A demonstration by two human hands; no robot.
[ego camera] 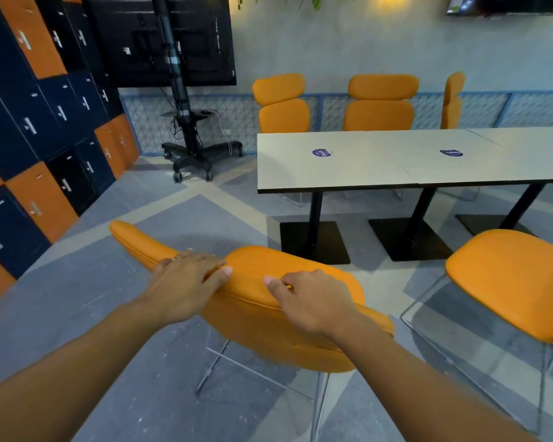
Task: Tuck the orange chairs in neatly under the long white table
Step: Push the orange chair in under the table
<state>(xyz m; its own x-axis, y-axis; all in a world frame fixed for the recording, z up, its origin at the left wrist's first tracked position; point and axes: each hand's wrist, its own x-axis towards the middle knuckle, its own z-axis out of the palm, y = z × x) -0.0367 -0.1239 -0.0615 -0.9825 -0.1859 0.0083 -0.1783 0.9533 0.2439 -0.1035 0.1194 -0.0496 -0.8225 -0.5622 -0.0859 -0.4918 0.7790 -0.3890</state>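
**Q:** Location of the near chair [253,311]?

**A:** Out on the near side of the worktop [348,175], off its left end and well apart from its edge. Not under it. Backrest on the side away from the worktop, tilted.

**Q:** Grip on it?

**A:** Held at the top of the backrest by both hands. Left hand [186,279]: fingers bent over the top edge, thumb on the near face. Right hand [313,301]: fingers curled over the same edge, thumb pressed into the padding.

**Q:** Other chairs?

**A:** Second chair [517,282] also on the near side of the worktop, further right, seat clear of the worktop's edge. Behind the far edge: left far chair [283,103] and middle far chair [380,103] facing the worktop, right far chair [452,100] turned sideways.

**Q:** Surroundings?

**A:** Round purple stickers [321,152] on the worktop. Lockers [45,138] well left of the worktop. Screen stand [186,129] beyond its left end.
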